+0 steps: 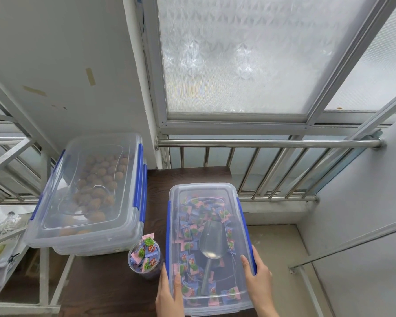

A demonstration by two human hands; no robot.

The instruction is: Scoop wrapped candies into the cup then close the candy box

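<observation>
The clear candy box (pixel 206 191) with blue side latches stands on the dark wooden table (pixel 114 282). Its clear lid lies on top. Inside I see several wrapped candies (pixel 188 225) and a clear plastic scoop (pixel 212 243). My left hand (pixel 168 294) grips the lid's near left edge, thumb on top. My right hand (pixel 257 275) holds the right edge at the blue latch (pixel 253 259). A clear cup (pixel 144 257) heaped with wrapped candies stands just left of the box, close to my left hand.
Two stacked clear boxes (pixel 87 191) with blue latches, the top one holding brown round things, stand at the table's left. A metal railing (pixel 268 143) and frosted window run behind. A metal rack (pixel 12 225) with bags is at far left. The floor drops off right of the table.
</observation>
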